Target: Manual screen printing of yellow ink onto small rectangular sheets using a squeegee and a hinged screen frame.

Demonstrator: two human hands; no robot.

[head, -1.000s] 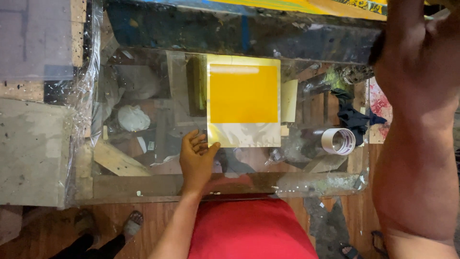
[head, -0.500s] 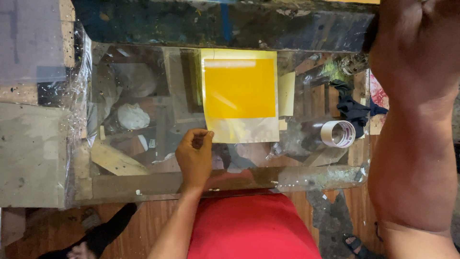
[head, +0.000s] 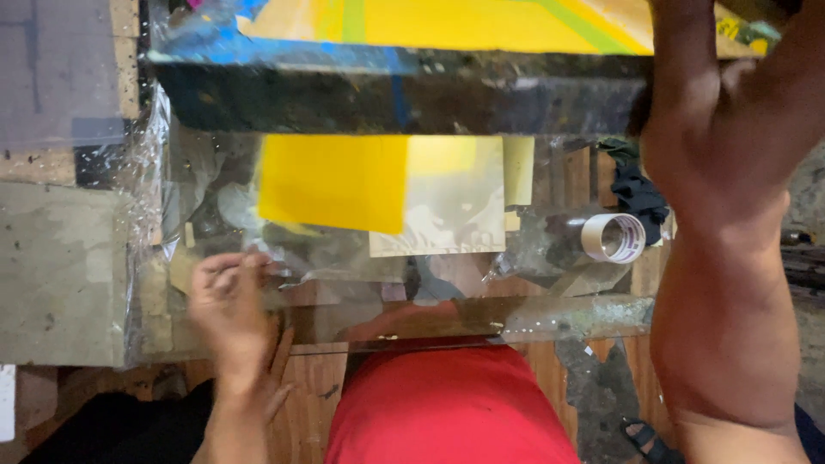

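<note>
From the head view, your left hand (head: 230, 296) is resting flat on the glass surface (head: 404, 322), fingers spread loosely and blurred, closed on nothing; it is lying just beside the lower left corner of the yellow sheet (head: 333, 180), likely to steady or slide what lies there. The yellow sheet is lying flat on the surface, partly over a pale card (head: 451, 219) that is showing at its right and lower edges. Your right hand (head: 687, 103) is reaching up to the right end of the dark frame (head: 395, 90) that is spanning the far side; it appears to be gripping that end, but the fingers are hidden, so I cannot tell how tightly they are closing. Holding it there is probably keeping the frame raised off the sheet.

A tape roll (head: 614, 238) is sitting near your right forearm, with a dark rag (head: 640, 196) just beyond it. Crinkled plastic wrap (head: 146, 172) is covering the surface's left edge. Your right arm is blocking everything at the right.
</note>
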